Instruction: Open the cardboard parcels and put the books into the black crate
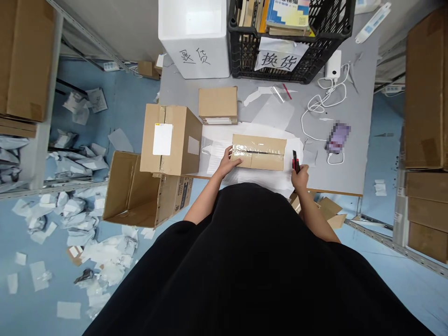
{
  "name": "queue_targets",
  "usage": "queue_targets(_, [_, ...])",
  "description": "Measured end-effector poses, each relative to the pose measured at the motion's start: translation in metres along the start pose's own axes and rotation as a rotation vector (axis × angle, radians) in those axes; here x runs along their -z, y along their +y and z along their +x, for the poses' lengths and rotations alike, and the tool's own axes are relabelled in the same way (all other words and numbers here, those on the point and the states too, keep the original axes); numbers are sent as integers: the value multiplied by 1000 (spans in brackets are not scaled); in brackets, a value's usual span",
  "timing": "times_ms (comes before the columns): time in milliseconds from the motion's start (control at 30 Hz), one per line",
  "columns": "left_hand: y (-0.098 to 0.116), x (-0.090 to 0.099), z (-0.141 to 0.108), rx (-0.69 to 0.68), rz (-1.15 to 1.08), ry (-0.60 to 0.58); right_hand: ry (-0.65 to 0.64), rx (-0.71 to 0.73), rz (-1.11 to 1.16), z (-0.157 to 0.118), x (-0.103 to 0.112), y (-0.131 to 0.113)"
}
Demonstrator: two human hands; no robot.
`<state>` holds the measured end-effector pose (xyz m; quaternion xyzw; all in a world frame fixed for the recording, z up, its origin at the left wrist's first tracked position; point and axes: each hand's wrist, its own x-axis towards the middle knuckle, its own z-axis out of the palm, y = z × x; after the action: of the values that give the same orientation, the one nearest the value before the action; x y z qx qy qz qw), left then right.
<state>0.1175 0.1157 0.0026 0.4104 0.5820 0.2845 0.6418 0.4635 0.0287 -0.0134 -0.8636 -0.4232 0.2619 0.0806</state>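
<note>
A flat cardboard box (262,161) with clear tape on its top lies on white paper near the front edge of the table. A dark slit runs along its middle seam. My left hand (228,164) grips the left end of this box, thumb on top and fingers along the side. To the right of the box, and apart from it, my right hand (300,178) is closed around a red and black utility knife (296,162) that points away from me.
On the grey table (353,172) stand a taped carton (150,135), a small box (217,101), a white bin (206,60), a black crate (241,56) of books, and a phone (338,137) on a white cable. An open carton (131,191) sits left; crumpled packaging (77,210) litters the floor.
</note>
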Motion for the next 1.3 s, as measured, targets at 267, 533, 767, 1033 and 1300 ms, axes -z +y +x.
queue_targets(267, [3,5,2,-101,-15,-76,-52,679,-471,-47,98,-113])
queue_targets(533, [-3,5,6,-136,-68,-101,-249,1015,-825,-51,74,-212])
queue_targets(767, [-6,7,8,-162,-111,-114,-273,1073,-886,-52,68,-236])
queue_targets(1033, [-9,6,10,-169,-91,-106,-307,1066,-929,-52,69,-235])
queue_targets(1300, [-10,4,7,-124,-39,-68,-320,1059,-944,-44,74,-222])
